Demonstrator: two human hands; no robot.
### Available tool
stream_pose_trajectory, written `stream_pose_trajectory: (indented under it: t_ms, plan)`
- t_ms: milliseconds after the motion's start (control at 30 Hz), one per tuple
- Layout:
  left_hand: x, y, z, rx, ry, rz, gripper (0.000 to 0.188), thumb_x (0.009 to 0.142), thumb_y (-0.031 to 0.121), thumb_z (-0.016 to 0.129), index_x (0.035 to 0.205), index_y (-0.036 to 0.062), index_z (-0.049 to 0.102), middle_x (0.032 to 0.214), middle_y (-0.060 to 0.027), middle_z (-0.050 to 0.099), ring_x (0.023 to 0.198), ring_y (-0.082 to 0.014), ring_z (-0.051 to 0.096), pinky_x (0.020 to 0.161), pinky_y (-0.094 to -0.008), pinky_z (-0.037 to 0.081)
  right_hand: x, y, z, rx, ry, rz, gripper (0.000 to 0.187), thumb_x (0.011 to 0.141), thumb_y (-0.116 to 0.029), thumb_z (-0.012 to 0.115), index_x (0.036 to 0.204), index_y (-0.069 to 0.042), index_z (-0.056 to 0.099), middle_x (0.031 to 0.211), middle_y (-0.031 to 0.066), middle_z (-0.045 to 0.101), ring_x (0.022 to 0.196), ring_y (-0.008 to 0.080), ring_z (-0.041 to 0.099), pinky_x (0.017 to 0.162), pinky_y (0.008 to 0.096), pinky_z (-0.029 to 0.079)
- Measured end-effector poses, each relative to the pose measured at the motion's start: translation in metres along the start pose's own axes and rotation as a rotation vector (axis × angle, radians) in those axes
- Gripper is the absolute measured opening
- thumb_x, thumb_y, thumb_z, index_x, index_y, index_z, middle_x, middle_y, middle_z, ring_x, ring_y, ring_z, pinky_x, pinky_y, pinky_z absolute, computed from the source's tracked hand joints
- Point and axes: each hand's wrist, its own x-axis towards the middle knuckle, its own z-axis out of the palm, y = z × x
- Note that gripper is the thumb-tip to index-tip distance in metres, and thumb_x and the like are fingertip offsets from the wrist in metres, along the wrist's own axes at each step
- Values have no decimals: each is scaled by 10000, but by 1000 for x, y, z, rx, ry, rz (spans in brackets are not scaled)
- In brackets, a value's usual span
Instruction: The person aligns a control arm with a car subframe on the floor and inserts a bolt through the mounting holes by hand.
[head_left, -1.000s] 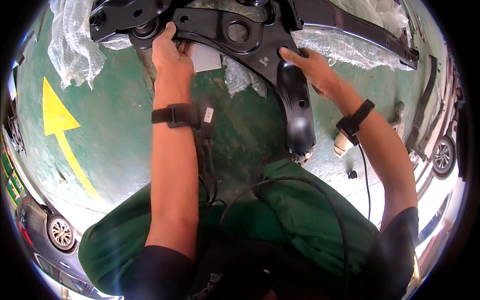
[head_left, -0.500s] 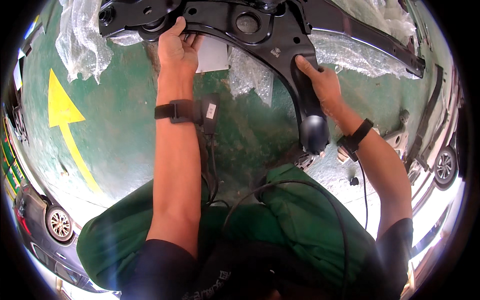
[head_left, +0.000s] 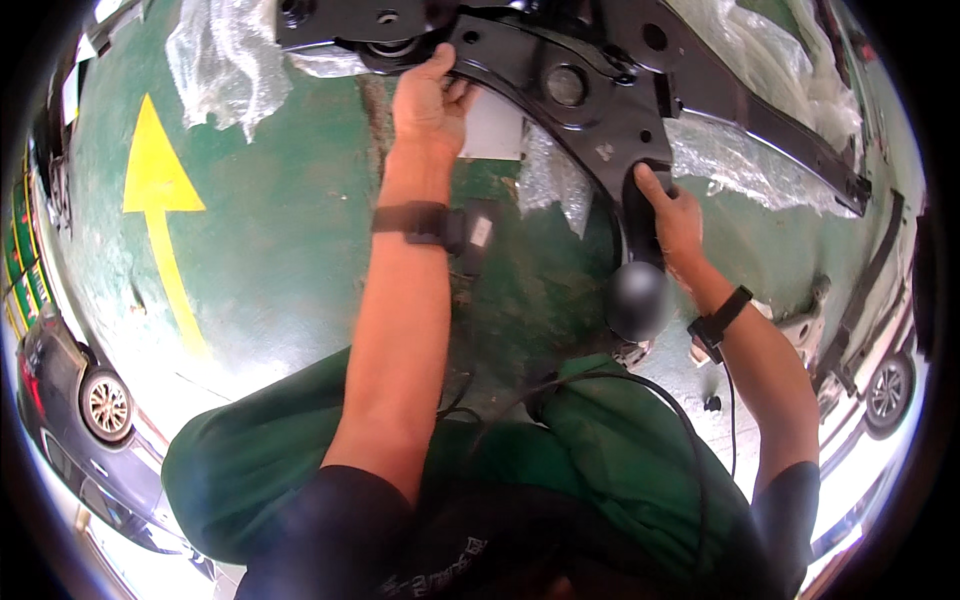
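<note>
A black suspension control arm (head_left: 600, 130) was seen ahead of and between the two hands, its broad end beside the left hand (head_left: 425, 108) and its narrow leg passing the inner side of the right hand (head_left: 678, 225) to a blurred, rounded end (head_left: 637, 302) nearer the body. From its pressed, glossy black metal, the part was judged to be stiff and fairly heavy, hardly fragile, though its smooth finish might be slippery under bare skin and could be scratched. A sound hold seemed to be offered by the curved inner edge near the round bushing (head_left: 390, 48), just beyond the left hand, and by the narrow leg at the right hand, slim enough to be wrapped. By the left hand the edge was pinched, with the thumb laid against it and the other fingers half curled at the underside, only slightly parted. By the right hand the leg was clasped, with the thumb pressed on its upper side; how far the hidden fingers were wrapped beneath could not be told. A pale sheet (head_left: 495, 130) was seen just right of the left hand, and bubble wrap (head_left: 750, 165) beyond the right hand, below a black subframe beam (head_left: 765, 118).
</note>
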Motion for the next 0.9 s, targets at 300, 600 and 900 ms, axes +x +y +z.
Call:
stream_pose_trajectory:
  t_ms: [300,600,900]
  plan:
    - [-8,1,6,-12,26,-1,177,949,138,641,1103,59,602,1103,-55,646,1051,-214,614,1009,-401,483,11,8,1,95,-47,-22,878,750,-731,703,973,118,673,872,136,666,799,182,616,748,328,492]
    - [-10,2,7,22,58,13,196,949,152,647,1122,72,603,1083,-39,659,1002,-193,630,954,-395,515,4,9,5,253,-71,-65,734,794,-648,733,935,70,668,844,53,626,760,126,570,692,286,472]
    - [-3,-1,5,-18,39,-2,199,976,168,608,1153,78,593,1118,-33,651,1000,-188,630,945,-396,501,5,4,1,249,-121,-12,745,805,-642,728,977,81,671,879,64,639,781,124,567,708,278,469]
